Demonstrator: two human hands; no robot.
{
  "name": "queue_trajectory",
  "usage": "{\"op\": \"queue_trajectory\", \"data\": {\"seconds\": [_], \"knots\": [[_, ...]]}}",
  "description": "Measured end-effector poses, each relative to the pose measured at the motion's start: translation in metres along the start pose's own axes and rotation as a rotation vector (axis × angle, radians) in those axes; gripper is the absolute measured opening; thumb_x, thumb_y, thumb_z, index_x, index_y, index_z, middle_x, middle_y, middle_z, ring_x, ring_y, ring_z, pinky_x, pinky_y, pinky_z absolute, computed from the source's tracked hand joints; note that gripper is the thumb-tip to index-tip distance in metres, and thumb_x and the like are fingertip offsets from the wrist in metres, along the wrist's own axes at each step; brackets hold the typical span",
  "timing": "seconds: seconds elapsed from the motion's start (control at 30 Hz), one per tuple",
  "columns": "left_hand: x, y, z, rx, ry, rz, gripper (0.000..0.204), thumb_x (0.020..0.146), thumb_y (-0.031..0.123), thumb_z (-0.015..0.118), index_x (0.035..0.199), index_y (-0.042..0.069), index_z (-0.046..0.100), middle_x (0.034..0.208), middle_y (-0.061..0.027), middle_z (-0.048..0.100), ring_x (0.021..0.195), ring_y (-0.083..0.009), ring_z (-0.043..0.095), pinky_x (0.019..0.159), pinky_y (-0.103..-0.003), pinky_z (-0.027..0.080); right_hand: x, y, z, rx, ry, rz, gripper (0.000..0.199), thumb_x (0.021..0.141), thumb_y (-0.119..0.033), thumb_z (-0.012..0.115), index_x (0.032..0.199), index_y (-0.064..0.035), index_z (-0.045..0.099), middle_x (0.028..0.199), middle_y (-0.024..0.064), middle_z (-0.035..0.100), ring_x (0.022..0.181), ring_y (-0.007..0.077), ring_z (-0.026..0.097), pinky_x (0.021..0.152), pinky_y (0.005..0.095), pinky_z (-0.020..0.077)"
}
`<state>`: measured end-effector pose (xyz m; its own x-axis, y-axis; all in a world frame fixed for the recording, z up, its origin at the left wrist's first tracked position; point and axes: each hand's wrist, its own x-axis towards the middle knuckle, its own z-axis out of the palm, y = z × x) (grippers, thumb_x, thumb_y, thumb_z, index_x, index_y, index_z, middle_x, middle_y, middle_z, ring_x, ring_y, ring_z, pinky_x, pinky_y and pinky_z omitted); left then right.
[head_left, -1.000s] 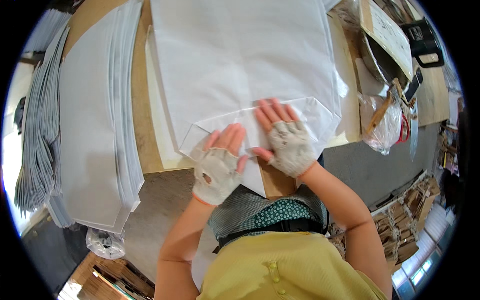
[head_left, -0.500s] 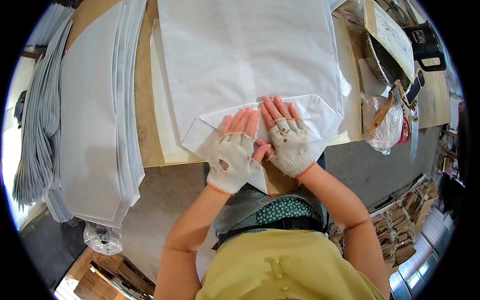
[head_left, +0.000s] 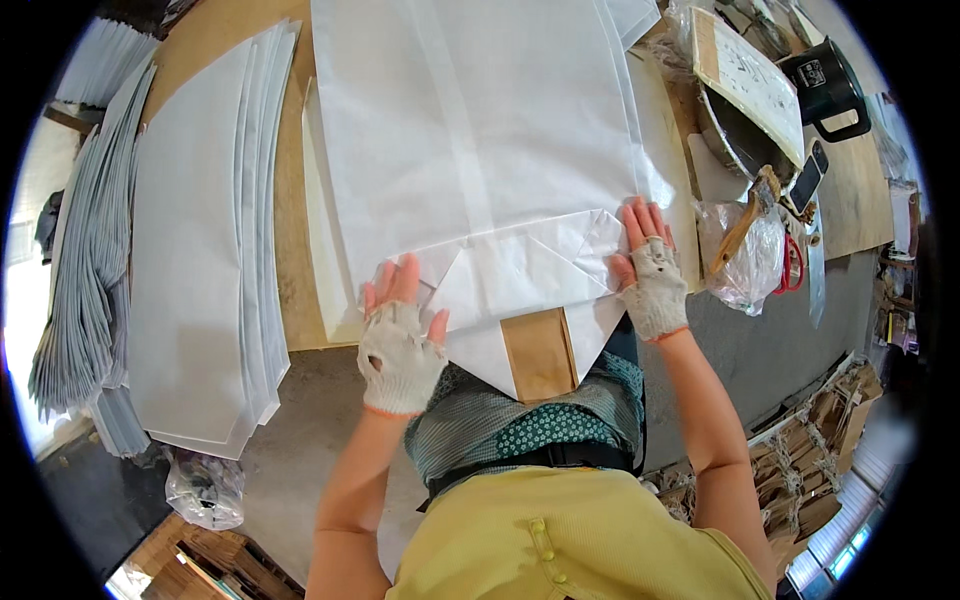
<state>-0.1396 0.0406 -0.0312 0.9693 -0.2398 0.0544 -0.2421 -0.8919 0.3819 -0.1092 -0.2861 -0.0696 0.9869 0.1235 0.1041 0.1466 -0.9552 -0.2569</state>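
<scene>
A stack of flat white bags (head_left: 190, 270) is laid at the left of the wooden tabletop (head_left: 290, 215). The left hand (head_left: 400, 345), gloved with fingertips bare, is pressed flat and open on the left corner of the folded bottom of a large white paper bag (head_left: 480, 150). The bag is spread mid-tabletop, its folded flap (head_left: 520, 275) at the near edge. The right hand (head_left: 650, 275) is laid open and flat on the flap's right corner. A clear plastic bag (head_left: 750, 260), a black mug (head_left: 825, 85) and red scissors (head_left: 792, 268) are seen at the right.

white paper sheet (head_left: 480, 150) | brown flap (head_left: 537, 352) | mug (head_left: 823, 88) seemingly black
</scene>
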Motion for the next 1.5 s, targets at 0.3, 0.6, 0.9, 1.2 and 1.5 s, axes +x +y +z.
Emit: {"op": "queue_trajectory", "data": {"seconds": [0.3, 0.6, 0.9, 1.2, 1.5], "knots": [[0.048, 0.025, 0.04, 0.781, 0.482, 0.35, 0.048, 0.097, 0.031, 0.044, 0.139, 0.008, 0.049, 0.133, -0.0132, 0.056, 0.128, -0.0218, 0.051, 0.108, -0.042, 0.041, 0.057, 0.045, 0.019, 0.974, 0.207, 0.606, 0.044, 0.095, -0.029, 0.062, 0.131, -0.0031, 0.059, 0.117, 0.0149, 0.066, 0.104, 0.0216, 0.061, 0.091, 0.0327, 0.046], [0.001, -0.062, -0.177, -1.278, 1.139, -0.722, 0.045, 0.101, 0.031, 0.053, 0.131, -0.002, 0.052, 0.132, -0.0178, 0.057, 0.119, -0.0315, 0.057, 0.104, -0.047, 0.046, 0.049, 0.034, -0.016, 1.02, -0.165, 0.47, 0.026, 0.09, -0.03, 0.07, 0.096, -0.0063, 0.062, 0.078, -0.0017, 0.058, 0.07, 0.009, 0.054, 0.057, 0.0252, 0.043], [-0.131, -0.18, -0.205, -0.424, 1.07, -1.436, 0.055, 0.095, 0.034, 0.058, 0.14, 0.003, 0.048, 0.138, -0.0153, 0.054, 0.127, -0.0293, 0.051, 0.104, -0.037, 0.042, 0.021, 0.035, -0.002, 1.087, -0.091, 0.632, 0.034, 0.093, -0.025, 0.068, 0.122, -0.0081, 0.059, 0.097, 0.0002, 0.063, 0.078, 0.01, 0.057, 0.051, 0.0234, 0.0394], [-0.034, -0.063, -0.117, -0.123, 1.032, -0.386, 0.046, 0.094, 0.03, 0.06, 0.134, 0.011, 0.049, 0.129, -0.0093, 0.055, 0.119, -0.0258, 0.052, 0.102, -0.04, 0.041, 0.022, 0.068, 0.022, 1.203, 0.081, 0.538, 0.027, 0.095, -0.016, 0.066, 0.116, 0.0013, 0.061, 0.105, 0.0039, 0.063, 0.093, 0.0136, 0.058, 0.078, 0.0272, 0.0495], [-0.037, -0.184, -0.022, -0.102, 0.501, -0.466, 0.028, 0.099, 0.018, 0.055, 0.125, 0.009, 0.06, 0.118, -0.0135, 0.063, 0.11, -0.0272, 0.059, 0.093, -0.037, 0.047, -0.002, 0.046, 0.005, 1.191, 0.347, 0.687, 0.019, 0.092, -0.014, 0.069, 0.106, -0.0024, 0.064, 0.101, 0.0023, 0.065, 0.089, 0.0127, 0.058, 0.08, 0.0281, 0.0488]]}}
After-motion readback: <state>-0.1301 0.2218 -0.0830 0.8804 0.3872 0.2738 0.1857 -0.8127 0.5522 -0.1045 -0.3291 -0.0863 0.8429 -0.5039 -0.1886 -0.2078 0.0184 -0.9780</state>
